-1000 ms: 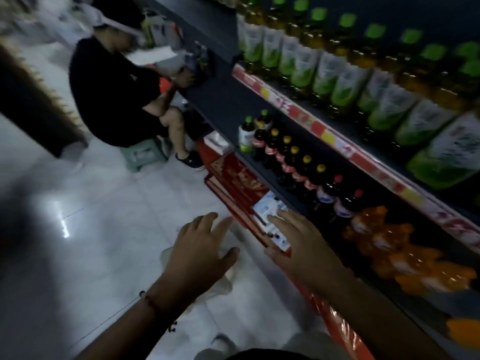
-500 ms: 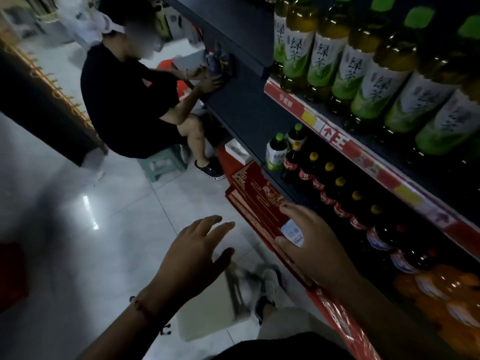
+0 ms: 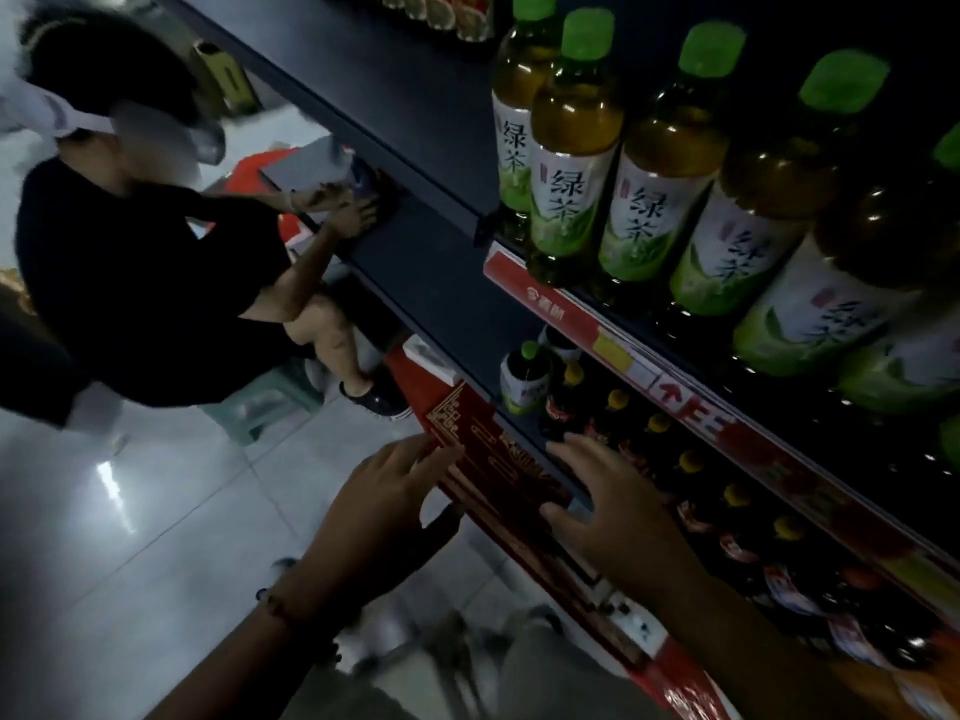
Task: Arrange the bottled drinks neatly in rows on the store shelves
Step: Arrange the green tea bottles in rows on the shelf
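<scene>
Just beyond the spread, empty right hand (image 3: 613, 517), yellow-capped dark bottles (image 3: 660, 449); left hand (image 3: 379, 517) likewise open.

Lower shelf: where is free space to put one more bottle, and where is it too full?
Bare shelf board lies left of the small green-capped bottle, reaching toward the seated person. Right of it, the dark yellow-capped bottles stand packed. Both hands, left and right, hover open at the red shelf edge.
</scene>
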Demonstrator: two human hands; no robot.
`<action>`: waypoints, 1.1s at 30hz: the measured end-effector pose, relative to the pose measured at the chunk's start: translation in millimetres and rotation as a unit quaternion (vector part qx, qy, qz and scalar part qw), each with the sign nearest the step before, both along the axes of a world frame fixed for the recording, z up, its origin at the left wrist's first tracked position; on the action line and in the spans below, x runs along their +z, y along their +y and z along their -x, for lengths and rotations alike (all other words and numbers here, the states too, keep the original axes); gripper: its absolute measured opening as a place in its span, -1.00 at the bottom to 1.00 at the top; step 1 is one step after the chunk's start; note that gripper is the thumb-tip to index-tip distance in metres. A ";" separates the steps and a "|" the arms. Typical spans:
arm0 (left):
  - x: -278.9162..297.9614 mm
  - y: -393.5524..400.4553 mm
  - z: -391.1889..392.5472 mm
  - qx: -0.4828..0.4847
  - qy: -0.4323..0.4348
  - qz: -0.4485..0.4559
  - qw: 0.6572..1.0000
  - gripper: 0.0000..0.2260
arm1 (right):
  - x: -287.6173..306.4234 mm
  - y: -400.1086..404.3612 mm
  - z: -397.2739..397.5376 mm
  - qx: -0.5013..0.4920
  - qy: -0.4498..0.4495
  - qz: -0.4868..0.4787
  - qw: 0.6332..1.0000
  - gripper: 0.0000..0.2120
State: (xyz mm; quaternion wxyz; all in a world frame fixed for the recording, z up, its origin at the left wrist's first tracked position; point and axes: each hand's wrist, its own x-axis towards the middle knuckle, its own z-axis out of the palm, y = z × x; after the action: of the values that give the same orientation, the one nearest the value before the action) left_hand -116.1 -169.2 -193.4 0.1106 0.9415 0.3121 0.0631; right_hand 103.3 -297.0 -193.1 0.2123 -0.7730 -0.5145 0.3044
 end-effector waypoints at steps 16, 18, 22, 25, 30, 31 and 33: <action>-301.9 189.6 -138.1 -0.135 -0.246 0.153 0.948 -0.21 | -266.4 124.0 18.4 -0.207 -0.062 -0.187 0.958 -0.42; -323.3 189.9 -159.9 -0.123 -0.263 0.235 0.928 -0.06 | -285.4 130.4 16.0 -0.216 -0.102 -0.215 0.947 -0.44; -356.9 191.3 -187.7 -0.119 -0.351 0.268 0.889 -0.07 | -307.0 136.3 16.2 -0.202 -0.077 -0.217 0.952 -0.43; -357.0 184.2 -183.4 -0.106 -0.395 0.251 0.877 -0.32 | -319.6 135.6 23.5 -0.221 -0.034 -0.214 0.951 -0.45; -342.4 169.8 -133.6 -0.094 -0.376 0.307 0.869 -0.30 | -324.2 128.1 46.4 -0.260 0.030 -0.210 0.942 -0.45; -340.4 167.4 -122.0 -0.092 -0.371 0.322 0.866 -0.28 | -324.3 126.4 50.0 -0.265 0.043 -0.212 0.940 -0.42; -335.3 160.9 -95.8 -0.084 -0.374 0.356 0.852 -0.31 | -324.5 123.2 58.9 -0.276 0.084 -0.218 0.932 -0.36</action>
State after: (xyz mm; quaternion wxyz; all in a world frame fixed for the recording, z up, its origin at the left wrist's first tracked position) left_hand -20.3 -8.3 -528.6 0.5517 0.7655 0.1682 0.2852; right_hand 44.4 -173.9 -517.6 0.4937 -0.7907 -0.3152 0.1778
